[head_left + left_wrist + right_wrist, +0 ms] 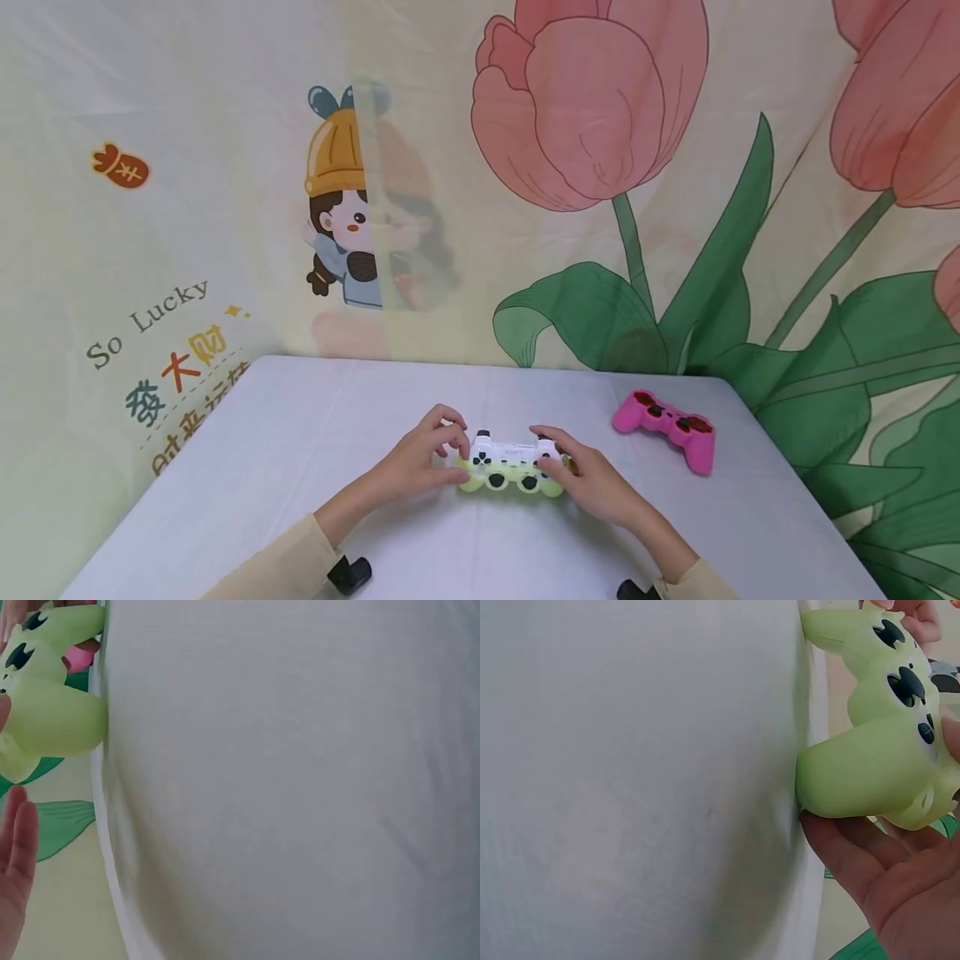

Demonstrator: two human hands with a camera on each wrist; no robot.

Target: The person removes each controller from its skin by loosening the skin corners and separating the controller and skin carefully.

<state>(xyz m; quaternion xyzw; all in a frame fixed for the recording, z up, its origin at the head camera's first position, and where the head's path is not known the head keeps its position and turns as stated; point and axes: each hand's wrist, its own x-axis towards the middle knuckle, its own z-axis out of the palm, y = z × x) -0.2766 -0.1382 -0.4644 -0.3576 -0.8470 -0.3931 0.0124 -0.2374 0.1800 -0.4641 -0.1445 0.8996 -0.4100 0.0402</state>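
A white game controller (513, 454) with yellow-green lower parts sits at the middle of the table, its sticks and buttons facing up. My right hand (592, 479) holds its right side, thumb on the face and fingers around the back and underside of the yellow-green handle (870, 769). On the other side, my left hand (423, 454) has its thumb against the left edge. In the left wrist view, two fingertips of that hand (19, 840) stand apart from the left handle (64, 720). Its other fingers are partly hidden there.
A pink controller-shaped piece (667, 425) with dark red and black areas lies at the back right of the table. White cloth covers the tabletop (300, 425). Behind it hangs a printed backdrop (450, 333) with tulips and a cartoon figure.
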